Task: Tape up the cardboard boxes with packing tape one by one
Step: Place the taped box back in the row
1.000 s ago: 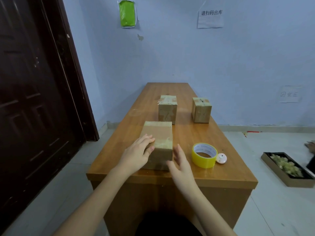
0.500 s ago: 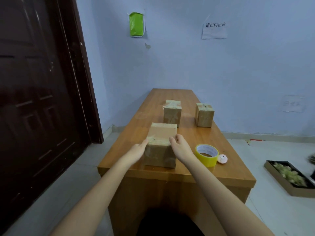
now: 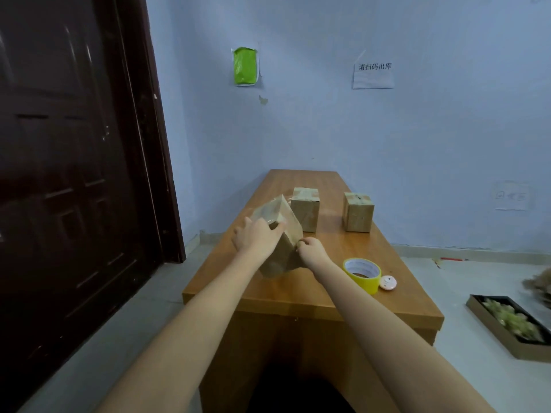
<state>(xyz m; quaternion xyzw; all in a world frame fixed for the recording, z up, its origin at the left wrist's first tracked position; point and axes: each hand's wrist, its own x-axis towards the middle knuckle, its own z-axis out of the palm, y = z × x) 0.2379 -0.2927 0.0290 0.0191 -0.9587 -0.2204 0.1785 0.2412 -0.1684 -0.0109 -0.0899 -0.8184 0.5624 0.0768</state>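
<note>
The left hand (image 3: 255,238) is curled over the upper face of the near cardboard box (image 3: 278,234), its fingers wrapped onto the top edge, while the right hand (image 3: 311,251) pinches the box's right-hand corner with bent fingers. Between them the box is tipped up on one lower edge near the front left of the worktop (image 3: 328,293), tilted rather than lying flat; glossy tape appears to cover parts of its faces, though how fully its seams are closed cannot be told from here.

Just to the right of the right wrist sits the yellow roll of packing tape (image 3: 362,274), lying flat with its hole upward, untouched by either hand. Touching or nearly touching it on the right is a small white round object (image 3: 387,283). Farther back on the worktop stand two smaller boxes, the left rear box (image 3: 305,213) and the right rear box (image 3: 357,212), well apart from each other, both upright and both showing tape across their tops.

By this reading the rear pair look finished, and the near box is being turned for inspection or for another face, so the task seems close to its end, with at most this last box left to seal
</note>
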